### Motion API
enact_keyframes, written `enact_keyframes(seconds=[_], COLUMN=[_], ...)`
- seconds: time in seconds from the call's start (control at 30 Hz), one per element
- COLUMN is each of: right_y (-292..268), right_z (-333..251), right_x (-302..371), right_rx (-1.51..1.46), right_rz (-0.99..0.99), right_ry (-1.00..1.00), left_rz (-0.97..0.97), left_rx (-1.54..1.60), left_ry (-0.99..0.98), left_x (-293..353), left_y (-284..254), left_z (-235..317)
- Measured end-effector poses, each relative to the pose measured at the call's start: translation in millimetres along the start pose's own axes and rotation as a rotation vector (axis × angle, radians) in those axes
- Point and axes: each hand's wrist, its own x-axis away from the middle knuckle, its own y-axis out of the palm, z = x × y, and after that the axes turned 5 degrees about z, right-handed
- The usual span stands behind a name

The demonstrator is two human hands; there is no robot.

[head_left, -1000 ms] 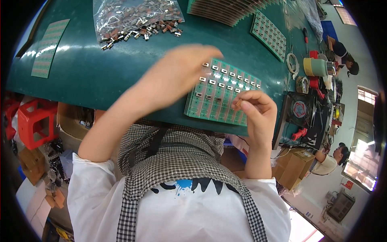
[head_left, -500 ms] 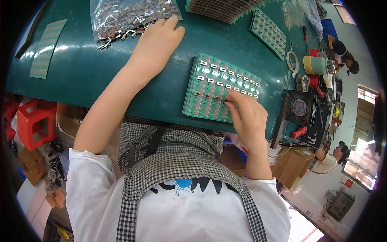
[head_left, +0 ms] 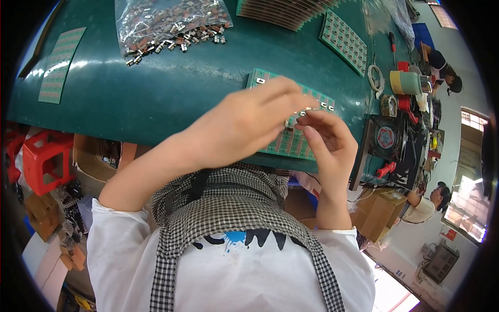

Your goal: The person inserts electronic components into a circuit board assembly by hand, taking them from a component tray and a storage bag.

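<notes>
A stack of green circuit board panels [head_left: 291, 150] lies in front of me, its top panel set with rows of small slide switches [head_left: 260, 81]. My left hand [head_left: 249, 122] reaches over the panel, fingers drawn together and slightly blurred. Its fingertips meet those of my right hand [head_left: 332, 143], whose thumb and forefinger are curled close together above the panel's right part. Whatever small piece lies between the fingertips cannot be made out. Much of the panel is covered by my left hand. Farther off, a clear plastic bag [head_left: 171, 18] spills loose slide switches [head_left: 182, 42] onto the green tabletop.
A fanned row of boards [head_left: 275, 13] stands at the back, with a filled panel [head_left: 343, 41] to its right. Another panel [head_left: 61, 65] lies far left. On the right are a screwdriver [head_left: 393, 44], a green cup [head_left: 408, 82] and a fan [head_left: 385, 139]. Two people sit beyond.
My left hand has come from the switch pile, toward me and right, over the panel to my right hand. My right hand has lifted slightly and shifted right.
</notes>
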Motion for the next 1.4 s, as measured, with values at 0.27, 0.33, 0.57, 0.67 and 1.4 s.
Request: enact_keyframes(seconds=[0.27, 0.33, 0.57, 0.67, 1.4], right_y=[-1, -2, -22, -24, -21], right_z=[1, 4, 18, 21, 19], right_x=[1, 2, -7, -9, -9], right_rx=[-0.293, -0.323, 0.166, 0.473, 0.701], right_rz=[-0.103, -0.115, -0.041, -0.056, -0.178], right_ry=[0.145, 0.173, -0.064, -0.258, -0.553], left_rz=[-0.086, -0.095, 0.031, -0.016, 0.154], left_rx=[0.013, 0.023, -0.761, -1.099, -0.782], left_ry=[0.018, 0.036, -0.024, -0.089, -0.009], left_x=[6, 5, -23, -14, -14], left_y=[13, 16, -17, -36, -34], left_z=[4, 3, -38, -82, -65])
